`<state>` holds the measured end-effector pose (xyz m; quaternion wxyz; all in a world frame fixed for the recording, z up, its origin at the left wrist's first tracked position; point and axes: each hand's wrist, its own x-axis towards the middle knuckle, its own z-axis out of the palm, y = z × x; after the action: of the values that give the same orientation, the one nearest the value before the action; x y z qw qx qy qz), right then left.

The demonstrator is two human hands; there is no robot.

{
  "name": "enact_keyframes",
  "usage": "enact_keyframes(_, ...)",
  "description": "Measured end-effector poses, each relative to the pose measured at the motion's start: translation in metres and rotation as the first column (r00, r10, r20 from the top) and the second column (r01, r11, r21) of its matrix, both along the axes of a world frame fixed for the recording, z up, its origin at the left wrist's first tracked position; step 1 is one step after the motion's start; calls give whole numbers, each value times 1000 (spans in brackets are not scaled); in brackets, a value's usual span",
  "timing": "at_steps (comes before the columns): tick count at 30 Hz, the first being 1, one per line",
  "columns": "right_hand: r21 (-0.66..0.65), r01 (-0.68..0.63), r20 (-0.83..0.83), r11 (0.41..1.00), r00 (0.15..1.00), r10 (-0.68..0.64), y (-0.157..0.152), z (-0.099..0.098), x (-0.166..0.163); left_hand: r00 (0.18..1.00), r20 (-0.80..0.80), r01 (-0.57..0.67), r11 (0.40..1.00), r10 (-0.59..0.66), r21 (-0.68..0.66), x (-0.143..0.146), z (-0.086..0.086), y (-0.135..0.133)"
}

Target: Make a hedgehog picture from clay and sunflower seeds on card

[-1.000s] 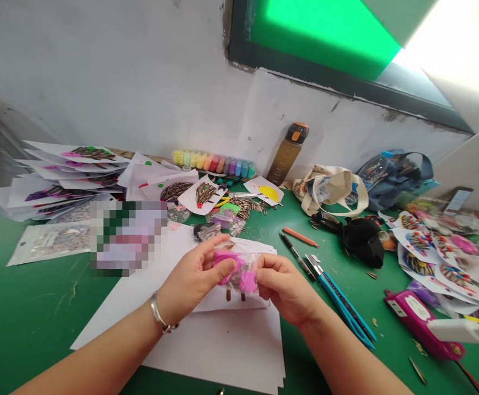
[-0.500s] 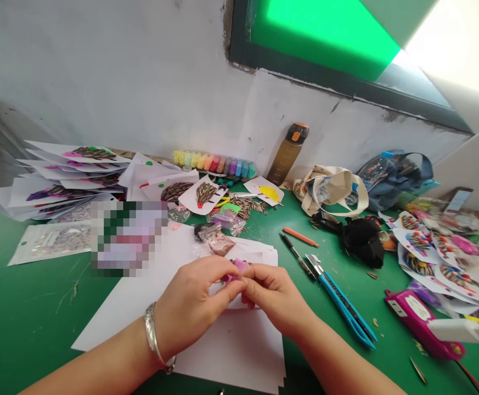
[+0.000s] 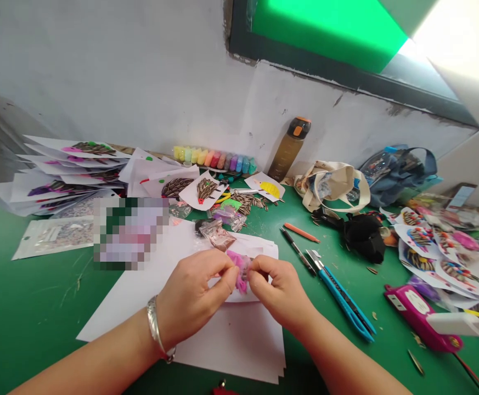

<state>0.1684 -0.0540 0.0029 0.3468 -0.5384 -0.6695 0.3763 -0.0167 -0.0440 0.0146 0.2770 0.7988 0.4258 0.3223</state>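
My left hand (image 3: 196, 293) and my right hand (image 3: 278, 291) meet over a stack of white paper sheets (image 3: 231, 343) on the green table (image 3: 33, 307). Both pinch a small clear plastic bag with pink clay inside (image 3: 239, 269), held between the fingertips of each hand. A silver bracelet (image 3: 155, 329) sits on my left wrist. Just beyond the hands lies another small clear bag with brown contents (image 3: 218, 236).
Stacked paper crafts with seed pictures (image 3: 58, 175) lie at the left. A row of coloured clay tubs (image 3: 214, 159) and a brown bottle (image 3: 288, 148) stand by the wall. Pens (image 3: 294, 241), a blue utility knife (image 3: 342, 299), bags (image 3: 333, 184) and a pink glue gun (image 3: 422, 318) lie right.
The hands have lowered and drawn together on the pink bag, which was held spread out and higher a second ago. The bag is now bunched between the fingertips.
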Motion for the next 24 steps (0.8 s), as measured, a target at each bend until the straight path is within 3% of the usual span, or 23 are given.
enact_keyframes(4, -76, -65, -178, 995, 983, 51, 0, 3, 3, 997, 74, -20, 999, 18, 29, -7, 0, 5)
enact_keyframes(9, -191, -147, -402, 970, 914, 59, 2, 0, 10, 992, 7, 122, 992, -122, -32, -9, -7, 9)
enact_keyframes(12, -178, -113, -405, 978, 914, 32, 4, -4, 12, 991, 25, 137, 983, -135, -122, -7, -7, 9)
enact_keyframes(15, -166, -65, -377, 984, 926, -2, 5, -7, 13, 996, 68, 82, 958, -65, -275, -6, -3, 10)
enact_keyframes(19, -128, -31, -303, 991, 953, -9, 5, -6, 11, 983, 168, 25, 856, 72, -516, -5, 2, 13)
enact_keyframes(21, -85, -12, -307, 996, 952, -14, 3, -4, 10, 976, 186, 16, 825, 109, -566, -4, 4, 15)
enact_keyframes(24, -37, -50, -300, 998, 953, 37, 1, -1, 9, 978, 175, -1, 842, 113, -540, -4, 4, 15)
